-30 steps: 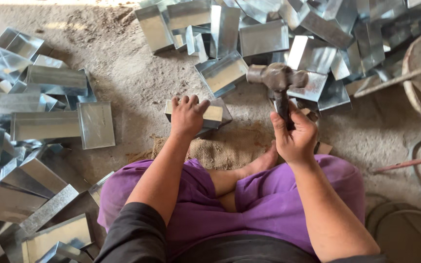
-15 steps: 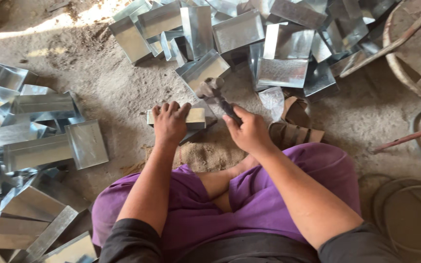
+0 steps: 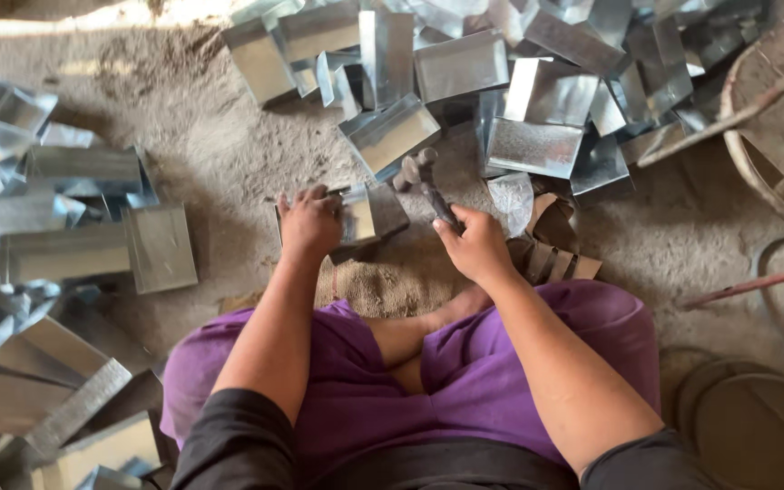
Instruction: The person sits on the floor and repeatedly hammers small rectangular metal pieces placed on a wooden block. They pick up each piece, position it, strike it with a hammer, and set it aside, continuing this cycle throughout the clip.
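I sit cross-legged on a dirt floor in purple trousers. My left hand (image 3: 310, 222) presses down on a small folded sheet-metal box (image 3: 369, 213) that rests on the ground in front of my knees. My right hand (image 3: 475, 243) is closed around the handle of a hammer (image 3: 421, 172); its head is blurred and hangs just above and to the right of the box. A patch of burlap cloth (image 3: 369, 286) lies under the work spot, between my hands and my legs.
A heap of shiny sheet-metal boxes (image 3: 465, 63) covers the ground at the far side. Another pile of metal trays (image 3: 65, 227) lies on the left. Cardboard scraps (image 3: 555, 259) sit by my right knee. A round basket rim (image 3: 755, 163) and rods lie at right.
The hammer was raised high a second ago and has swung down toward the box. My left hand stayed on the box. The view shifted slightly.
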